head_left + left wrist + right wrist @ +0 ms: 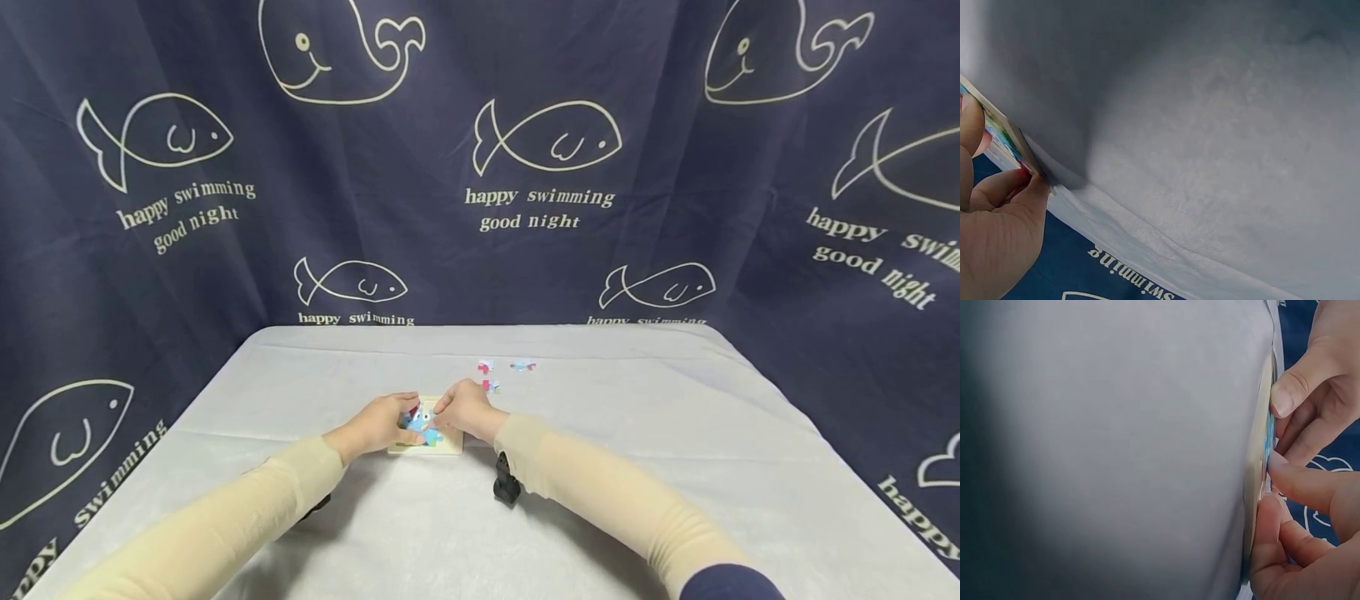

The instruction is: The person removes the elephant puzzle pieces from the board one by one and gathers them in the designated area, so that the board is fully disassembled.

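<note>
A small wooden puzzle board lies on the table, with joined blue jigsaw pieces showing a face with big eyes. From the left, my left hand grips across the board, thumb on the near part of the picture and fingers at the far edge. My right hand is over the board's right side, thumb and fingertips pinching a puzzle piece mostly hidden by them, close against the joined pieces. In the right wrist view, the fingertips of that hand are right at the board's surface.
Beyond the right hand lie loose jigsaw pieces: a red and white one, a light blue one and a pink and green one. A pale cloth covers the table. Behind hangs a dark blue curtain with fish drawings.
</note>
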The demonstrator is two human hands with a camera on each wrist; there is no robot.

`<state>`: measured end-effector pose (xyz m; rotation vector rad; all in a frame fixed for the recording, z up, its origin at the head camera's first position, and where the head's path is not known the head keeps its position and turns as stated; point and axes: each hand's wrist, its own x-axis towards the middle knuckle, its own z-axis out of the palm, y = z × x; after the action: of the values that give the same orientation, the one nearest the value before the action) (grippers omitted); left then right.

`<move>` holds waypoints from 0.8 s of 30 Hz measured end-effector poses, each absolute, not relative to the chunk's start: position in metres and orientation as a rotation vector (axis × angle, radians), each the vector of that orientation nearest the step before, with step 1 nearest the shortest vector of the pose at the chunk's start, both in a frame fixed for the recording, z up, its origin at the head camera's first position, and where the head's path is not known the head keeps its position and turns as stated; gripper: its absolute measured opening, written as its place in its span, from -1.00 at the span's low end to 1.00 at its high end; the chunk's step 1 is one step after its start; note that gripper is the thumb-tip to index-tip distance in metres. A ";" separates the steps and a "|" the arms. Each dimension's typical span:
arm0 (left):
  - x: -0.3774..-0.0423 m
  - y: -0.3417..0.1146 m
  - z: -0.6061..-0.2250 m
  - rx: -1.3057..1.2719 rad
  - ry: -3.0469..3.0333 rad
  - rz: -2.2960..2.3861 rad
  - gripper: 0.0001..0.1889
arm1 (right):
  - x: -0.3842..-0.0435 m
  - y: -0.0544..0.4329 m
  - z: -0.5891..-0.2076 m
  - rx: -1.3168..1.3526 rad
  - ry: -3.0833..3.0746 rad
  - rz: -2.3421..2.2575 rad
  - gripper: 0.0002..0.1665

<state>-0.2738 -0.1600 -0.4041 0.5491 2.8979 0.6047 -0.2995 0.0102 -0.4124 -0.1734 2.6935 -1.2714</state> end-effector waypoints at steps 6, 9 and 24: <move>-0.273 -0.160 -0.405 0.549 2.902 0.599 -0.23 | -0.297 0.010 -0.412 -0.191 2.686 -1.274 -0.88; -0.275 -0.160 -0.405 0.555 2.907 0.593 -0.23 | -0.298 0.009 -0.411 -0.186 2.690 -1.265 -0.89; -0.279 -0.162 -0.407 0.559 2.899 0.570 -0.21 | -0.304 0.010 -0.410 -0.156 2.576 -1.347 -0.87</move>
<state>-0.2793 -0.1620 -0.4068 0.5588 2.8990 0.5701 -0.3035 0.0101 -0.4100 -0.1563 2.5758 -1.3471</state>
